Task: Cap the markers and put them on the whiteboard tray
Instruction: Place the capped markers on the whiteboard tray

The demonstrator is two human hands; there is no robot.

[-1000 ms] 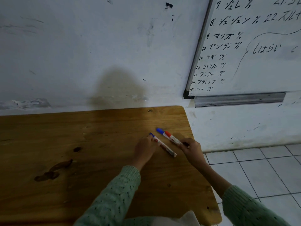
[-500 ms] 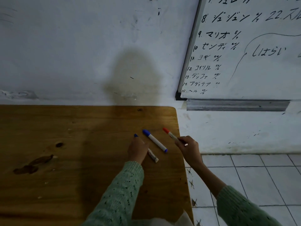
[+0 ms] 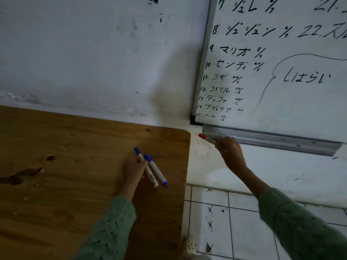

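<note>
My right hand [image 3: 230,152] holds a red-capped marker [image 3: 206,137] in the air, its cap just at the left end of the grey whiteboard tray [image 3: 272,140]. Two blue-capped white markers lie side by side on the wooden table [image 3: 65,166] near its right edge. My left hand [image 3: 134,168] rests on the table with its fingers pinching the left blue marker [image 3: 145,167]. The right blue marker [image 3: 155,169] lies free beside it, touching or nearly touching the other.
The whiteboard [image 3: 281,62] with black writing hangs on the white wall above the tray. A tiled floor [image 3: 234,222] lies below, right of the table. Dark stains mark the table's left part [image 3: 20,175].
My right hand has lifted the red-capped marker off the table and carried it up and right to the tray's left end. My left hand stays on the left blue marker.
</note>
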